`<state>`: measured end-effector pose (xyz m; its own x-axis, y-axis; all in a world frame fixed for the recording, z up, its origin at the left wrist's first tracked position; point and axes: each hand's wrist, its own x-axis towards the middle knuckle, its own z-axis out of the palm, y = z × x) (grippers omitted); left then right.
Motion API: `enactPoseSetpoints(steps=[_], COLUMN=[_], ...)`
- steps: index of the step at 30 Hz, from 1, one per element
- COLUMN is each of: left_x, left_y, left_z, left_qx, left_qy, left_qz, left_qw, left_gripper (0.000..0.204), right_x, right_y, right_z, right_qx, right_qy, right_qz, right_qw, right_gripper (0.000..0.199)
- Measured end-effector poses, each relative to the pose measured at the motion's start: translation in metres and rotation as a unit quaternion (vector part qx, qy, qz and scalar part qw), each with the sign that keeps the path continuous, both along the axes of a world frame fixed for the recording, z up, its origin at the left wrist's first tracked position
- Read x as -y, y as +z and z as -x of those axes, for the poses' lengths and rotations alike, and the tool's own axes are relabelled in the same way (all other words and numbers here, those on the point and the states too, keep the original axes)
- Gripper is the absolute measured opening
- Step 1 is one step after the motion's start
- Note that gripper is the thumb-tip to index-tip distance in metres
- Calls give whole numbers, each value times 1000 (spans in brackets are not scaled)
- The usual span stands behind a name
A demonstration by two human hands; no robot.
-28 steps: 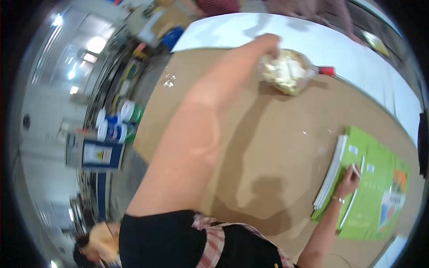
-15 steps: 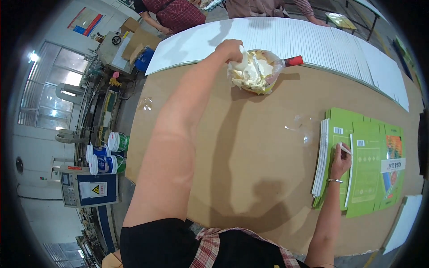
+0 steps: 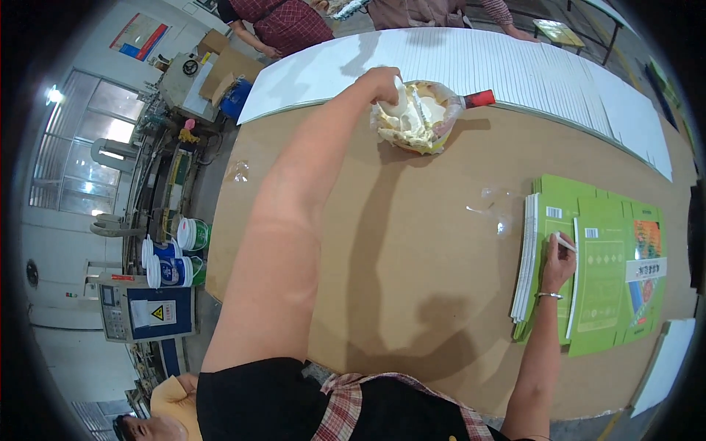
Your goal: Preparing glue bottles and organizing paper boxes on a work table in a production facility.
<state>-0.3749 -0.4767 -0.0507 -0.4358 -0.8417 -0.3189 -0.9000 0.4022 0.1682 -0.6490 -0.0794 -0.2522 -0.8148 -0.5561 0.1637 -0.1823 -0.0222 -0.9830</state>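
Note:
My left hand reaches far across the table to a round tub lined with clear plastic and filled with creamy white paste. Its fingers are closed at the tub's left rim around something white, smeared with paste, whose kind is hard to make out. A red-handled tool leans out over the tub's right side. At the right, my right hand, with a bangle at the wrist, pinches a small white flat piece over a stack of green printed cardboard sheets. White edges show along the stack's left side.
The brown board tabletop carries scraps of clear tape. White panels line its far edge, where two people stand. Paint buckets and a blue control cabinet stand left. Someone in yellow is at lower left.
The person in yellow has come further into view at lower left. Both my hands stay in nearly the same places; the whole view has shifted very slightly.

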Motion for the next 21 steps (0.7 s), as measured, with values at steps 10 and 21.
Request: enactPoseSetpoints(steps=[10,21], left_x=[-1,0], left_y=[3,10], left_z=[3,0], left_qx=[14,23], left_qy=[3,-13], left_qz=[17,63], left_qw=[1000,998], left_gripper=[54,57], right_x=[3,2], right_y=[0,-1], right_z=[0,-1], right_qx=[12,20], right_qy=[8,2], right_qz=[11,3], right_qw=[1000,1000], right_gripper=[21,21])
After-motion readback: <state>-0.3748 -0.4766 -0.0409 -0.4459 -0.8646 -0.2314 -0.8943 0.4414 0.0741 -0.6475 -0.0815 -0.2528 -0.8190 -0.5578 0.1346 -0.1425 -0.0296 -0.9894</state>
